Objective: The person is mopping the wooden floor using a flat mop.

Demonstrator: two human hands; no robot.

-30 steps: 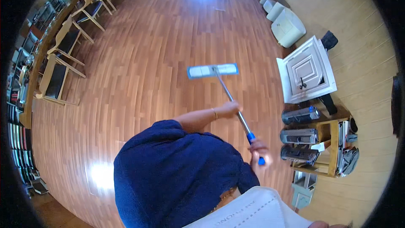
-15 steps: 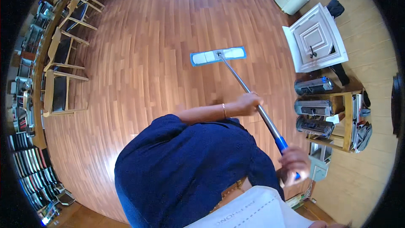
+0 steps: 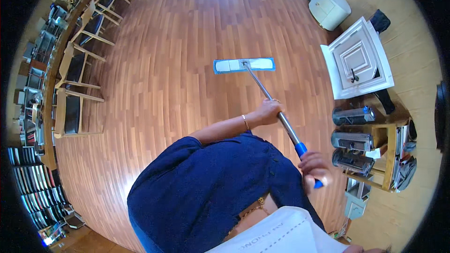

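Note:
A flat mop [image 3: 260, 64] with a wide white plate and a blue-edged pad lies on the wood floor ahead of me. Its metal pole slants back toward my right side and ends in a blue grip. My left hand [image 3: 269, 112] is wrapped round the middle of the pole, a bracelet on its wrist. Around the blue grip at the pole's end, my right hand [image 3: 315, 170] is closed, slightly smeared by motion.
Wooden chairs [image 3: 70, 107] with dark seats line a long counter [image 3: 48, 107] on the left, with shelves of folders [image 3: 40, 187] nearer me. Along the right wall stand white rounded cabinets [image 3: 329, 7], a white door-fronted cabinet [image 3: 358, 58], dark clear-sided cases [image 3: 352, 141] and a wooden rack [image 3: 390, 154].
Both hands have shifted a little left with the pole. The mop head has turned more level and sits slightly lower in view. Surroundings on the right have slid downward.

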